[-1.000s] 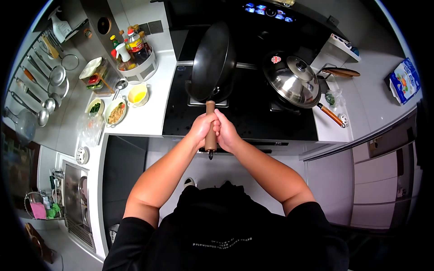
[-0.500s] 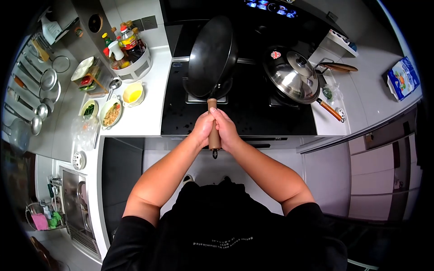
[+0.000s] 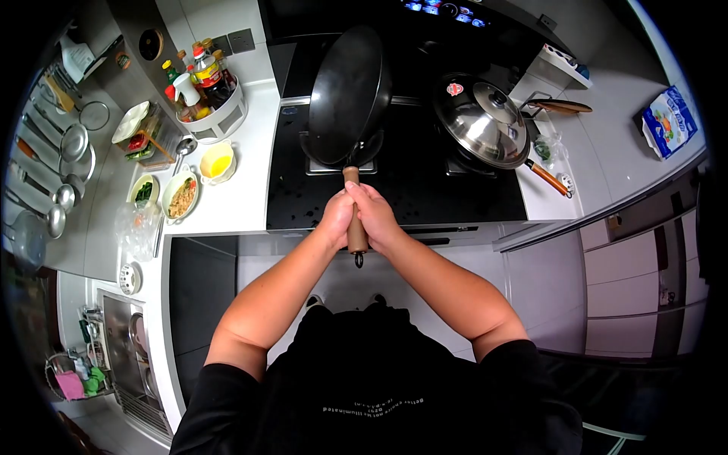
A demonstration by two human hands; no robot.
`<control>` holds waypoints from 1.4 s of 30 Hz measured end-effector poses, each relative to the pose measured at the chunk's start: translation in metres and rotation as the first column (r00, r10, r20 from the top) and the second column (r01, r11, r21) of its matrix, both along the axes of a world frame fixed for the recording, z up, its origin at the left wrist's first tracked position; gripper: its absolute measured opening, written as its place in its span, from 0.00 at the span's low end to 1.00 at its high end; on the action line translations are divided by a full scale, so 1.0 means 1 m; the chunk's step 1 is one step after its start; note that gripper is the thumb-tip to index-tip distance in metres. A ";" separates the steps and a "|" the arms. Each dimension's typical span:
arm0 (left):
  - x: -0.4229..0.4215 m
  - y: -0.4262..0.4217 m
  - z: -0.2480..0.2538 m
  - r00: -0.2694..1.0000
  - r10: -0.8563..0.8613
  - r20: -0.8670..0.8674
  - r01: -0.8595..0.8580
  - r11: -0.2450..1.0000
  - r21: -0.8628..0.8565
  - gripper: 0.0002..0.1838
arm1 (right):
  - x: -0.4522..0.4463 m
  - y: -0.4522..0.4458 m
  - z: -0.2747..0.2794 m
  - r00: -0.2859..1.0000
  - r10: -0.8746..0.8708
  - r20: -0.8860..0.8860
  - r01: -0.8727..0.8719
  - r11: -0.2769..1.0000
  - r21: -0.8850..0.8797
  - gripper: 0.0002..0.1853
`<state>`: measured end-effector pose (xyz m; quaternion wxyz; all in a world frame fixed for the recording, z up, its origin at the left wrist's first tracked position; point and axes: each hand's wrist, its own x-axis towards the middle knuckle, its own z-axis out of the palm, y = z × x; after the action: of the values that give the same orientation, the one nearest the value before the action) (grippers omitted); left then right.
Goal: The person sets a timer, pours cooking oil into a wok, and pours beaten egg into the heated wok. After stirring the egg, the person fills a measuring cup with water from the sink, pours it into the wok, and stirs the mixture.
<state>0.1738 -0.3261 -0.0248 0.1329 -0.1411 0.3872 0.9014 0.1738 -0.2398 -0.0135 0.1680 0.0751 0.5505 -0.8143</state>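
The black wok [image 3: 345,95] is found tilted above the left burner [image 3: 320,168], straight ahead of the body, its brown handle [image 3: 357,241] pointed back and clasped by left hand [image 3: 336,216] and right hand [image 3: 378,214] from opposite sides, neither being nearer.

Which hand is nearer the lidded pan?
Right. The right hand holds the brown handle from the right; the lidded pan sits forward and to its right. The left hand is on the handle's left side, farther from that pan.
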 end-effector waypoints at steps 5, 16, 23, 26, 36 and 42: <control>-0.001 0.000 0.000 0.996 -0.089 -0.018 0.090 0.993 0.075 0.09 | -0.003 0.003 -0.010 1.000 0.026 -0.015 -0.025 0.998 0.058 0.30; -0.002 0.001 -0.008 0.995 -0.094 -0.019 0.095 0.992 0.085 0.08 | -0.003 0.004 -0.013 0.999 0.039 -0.025 -0.037 0.995 0.092 0.30; -0.001 0.004 -0.006 0.998 -0.067 -0.014 0.068 0.992 0.109 0.08 | 0.000 0.004 -0.005 0.999 0.020 -0.032 -0.016 0.992 0.126 0.31; -0.001 0.004 -0.009 0.998 -0.066 -0.012 0.067 0.992 0.106 0.08 | -0.001 0.004 -0.008 0.999 0.005 -0.037 0.000 0.993 0.121 0.32; -0.003 0.003 -0.016 0.997 -0.071 -0.005 0.071 0.989 0.131 0.07 | -0.001 0.005 -0.009 0.999 0.015 -0.029 -0.011 0.990 0.144 0.30; -0.003 0.003 -0.011 0.997 -0.077 -0.018 0.079 0.987 0.142 0.07 | 0.000 0.004 -0.002 1.000 0.014 -0.024 -0.011 0.992 0.122 0.29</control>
<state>0.1706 -0.3229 -0.0359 0.1753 -0.1106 0.3278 0.9217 0.1740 -0.2360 -0.0154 0.1614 0.0714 0.6019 -0.7788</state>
